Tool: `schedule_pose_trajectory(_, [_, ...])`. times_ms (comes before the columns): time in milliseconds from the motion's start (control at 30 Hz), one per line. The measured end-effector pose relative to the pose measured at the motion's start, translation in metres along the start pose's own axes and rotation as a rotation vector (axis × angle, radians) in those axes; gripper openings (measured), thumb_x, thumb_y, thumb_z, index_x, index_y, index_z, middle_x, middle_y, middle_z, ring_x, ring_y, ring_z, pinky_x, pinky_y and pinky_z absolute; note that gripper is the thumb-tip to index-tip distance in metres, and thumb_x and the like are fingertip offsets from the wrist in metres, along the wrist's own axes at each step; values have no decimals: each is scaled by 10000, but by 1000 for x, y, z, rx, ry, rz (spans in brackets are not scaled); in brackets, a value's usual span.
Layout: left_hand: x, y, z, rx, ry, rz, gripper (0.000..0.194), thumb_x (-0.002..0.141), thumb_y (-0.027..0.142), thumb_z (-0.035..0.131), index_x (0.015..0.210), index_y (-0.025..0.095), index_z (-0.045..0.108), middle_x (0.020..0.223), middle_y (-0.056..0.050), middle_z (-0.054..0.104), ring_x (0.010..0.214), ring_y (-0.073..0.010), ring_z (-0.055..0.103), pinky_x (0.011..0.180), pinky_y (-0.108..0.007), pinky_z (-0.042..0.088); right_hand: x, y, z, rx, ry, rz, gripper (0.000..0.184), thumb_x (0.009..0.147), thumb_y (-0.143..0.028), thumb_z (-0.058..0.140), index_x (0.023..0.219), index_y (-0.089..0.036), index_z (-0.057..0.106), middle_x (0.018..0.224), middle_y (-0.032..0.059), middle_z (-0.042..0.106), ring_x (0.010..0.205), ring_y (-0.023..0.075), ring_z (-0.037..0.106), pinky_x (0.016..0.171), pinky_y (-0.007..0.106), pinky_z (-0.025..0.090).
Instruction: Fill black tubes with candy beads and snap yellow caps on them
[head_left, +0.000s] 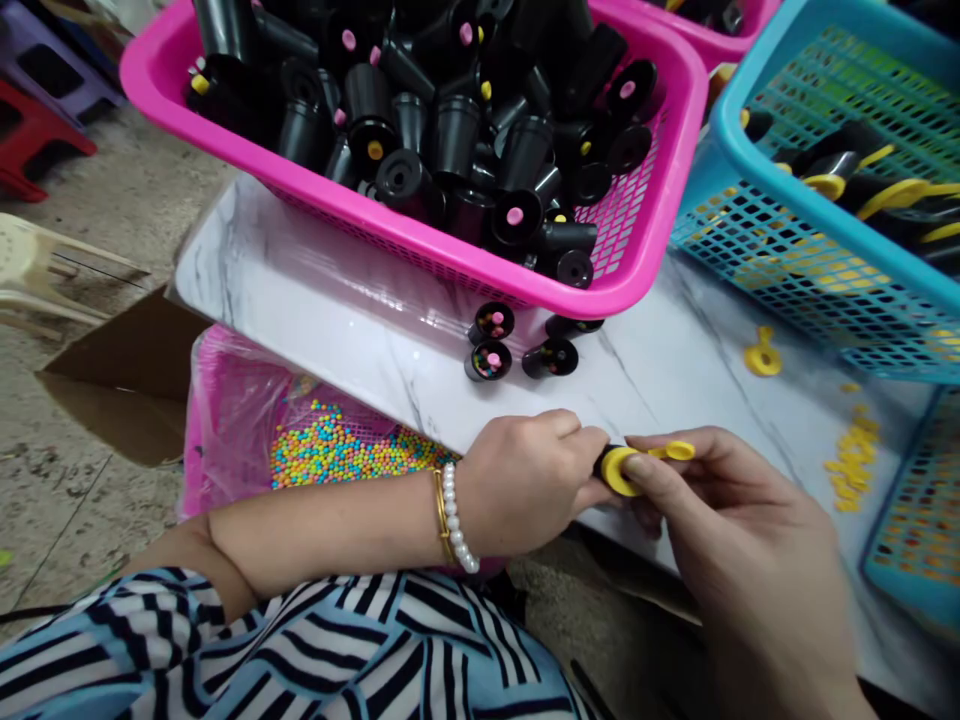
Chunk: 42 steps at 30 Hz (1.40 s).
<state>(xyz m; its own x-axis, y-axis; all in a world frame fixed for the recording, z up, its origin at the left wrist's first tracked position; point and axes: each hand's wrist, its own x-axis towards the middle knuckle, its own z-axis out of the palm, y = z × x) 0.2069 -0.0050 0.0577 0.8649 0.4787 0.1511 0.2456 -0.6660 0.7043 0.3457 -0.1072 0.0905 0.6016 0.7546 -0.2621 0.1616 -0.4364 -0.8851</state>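
Near the table's front edge, my left hand (pixel 529 480) is closed around a small black tube (pixel 599 461), mostly hidden by the fingers. A round yellow cap (pixel 618 480) sits at the tube's end, with a strap and a smaller yellow disc (pixel 681 451) sticking out to the right. My right hand (pixel 757 545) grips this cap, its thumb pressed on the rim. Beyond my hands several black cups stand on the table; a near one (pixel 487 362) shows coloured beads and a pink piece inside. A loose yellow cap (pixel 763 355) lies to the right.
A pink basket (pixel 420 250) full of black cups stands at the back of the marbled table (pixel 322 300). Blue baskets (pixel 840 240) are at right, beside small yellow pieces (pixel 853 460). Coloured beads (pixel 330 450) fill a plastic-lined pink container (pixel 206 420) at left, near an open carton (pixel 127 390).
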Motion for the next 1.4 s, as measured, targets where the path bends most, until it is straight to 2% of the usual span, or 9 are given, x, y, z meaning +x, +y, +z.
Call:
schedule_pose_trajectory(300, [1, 4, -10, -109, 16, -13, 172, 899, 305, 631, 926, 137, 657, 757, -17, 641, 718, -158, 615, 652, -269, 499, 0, -1, 9, 31, -21, -40, 224, 802, -403, 771, 855, -227, 643, 685, -2, 669, 498, 126, 605, 450, 230, 538])
schedule_pose_trajectory(467, [9, 8, -29, -385, -104, -119, 201, 923, 303, 622, 833, 136, 689, 643, 17, 651, 593, -113, 584, 576, -222, 433, -5, 4, 11, 155, -53, 47, 226, 844, -414, 726, 913, -241, 598, 681, -19, 636, 481, 120, 579, 433, 229, 510])
schedule_pose_trajectory(633, [13, 4, -29, -481, -157, -91, 227, 954, 263, 601, 780, 164, 705, 645, 30, 667, 630, -101, 607, 615, -202, 418, 1, 7, 12, 214, -85, 37, 261, 836, -428, 733, 956, -253, 581, 680, -25, 612, 495, 125, 583, 472, 247, 528])
schedule_pose_trajectory(733, [5, 4, -22, -425, -83, -96, 178, 932, 302, 635, 997, 142, 679, 715, 9, 664, 675, -132, 615, 654, -229, 466, -3, 6, 17, 233, -96, 16, 282, 854, -444, 707, 984, -262, 535, 578, -71, 543, 407, 118, 524, 397, 235, 478])
schedule_pose_trajectory(867, [-4, 2, -8, -290, 120, 2, 485, 838, 391, 749, 1212, 131, 585, 1001, -65, 636, 894, -189, 629, 812, -309, 549, -8, 6, 23, 249, -26, 55, 343, 820, -504, 726, 981, -238, 582, 646, -55, 579, 373, 85, 458, 322, 212, 416])
schedule_pose_trajectory(967, [-7, 1, 0, -237, 170, 35, 405, 891, 328, 694, 1264, 220, 583, 1076, -50, 586, 951, -175, 627, 855, -307, 567, -1, 9, 16, 387, -28, 90, 422, 803, -604, 691, 897, -194, 659, 709, 14, 642, 462, 110, 541, 350, 210, 430])
schedule_pose_trajectory(1067, [-7, 1, 3, -221, 207, 44, 299, 908, 302, 663, 1183, 194, 615, 1049, -45, 595, 941, -174, 630, 855, -313, 575, 14, 9, -1, 494, -178, 171, 456, 725, -621, 745, 732, -172, 665, 667, 59, 657, 535, 139, 595, 378, 203, 435])
schedule_pose_trajectory(1233, [-6, 3, 2, -132, 128, 37, 253, 896, 266, 637, 1113, 138, 616, 1035, -59, 630, 927, -191, 642, 804, -320, 587, 28, -6, -18, 267, -442, 241, 415, 675, -520, 843, 817, -168, 674, 639, 22, 650, 498, 104, 564, 457, 208, 470])
schedule_pose_trajectory(1400, [-5, 5, 3, -66, 76, 38, 230, 929, 252, 554, 1128, 149, 605, 1074, -60, 632, 899, -178, 641, 719, -282, 569, 18, -16, -9, -30, -416, 92, 383, 774, -506, 773, 894, -192, 588, 688, -14, 628, 575, 121, 611, 537, 232, 522])
